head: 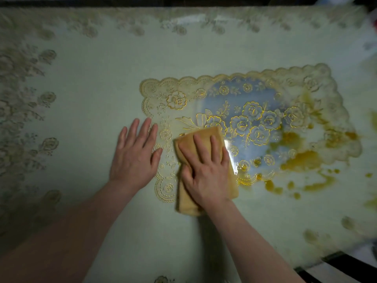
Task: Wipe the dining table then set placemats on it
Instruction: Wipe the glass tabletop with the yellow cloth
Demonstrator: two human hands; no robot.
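- On the dining table (85, 82), a thin, see-through lace-pattern placemat (265, 94) lies right of centre, stained yellow.
- Left hand (135, 154), fingers flat, pins its slippery, floppy edge.
- Right hand (206, 168) presses a soft folded yellow cloth (187, 203) flat.

We see a dark strip (81, 1) running beyond the far edge of the table. Past its near right corner lies a pale floor patch (365, 253) crossed by a dark bar (342, 262). Light is dim.
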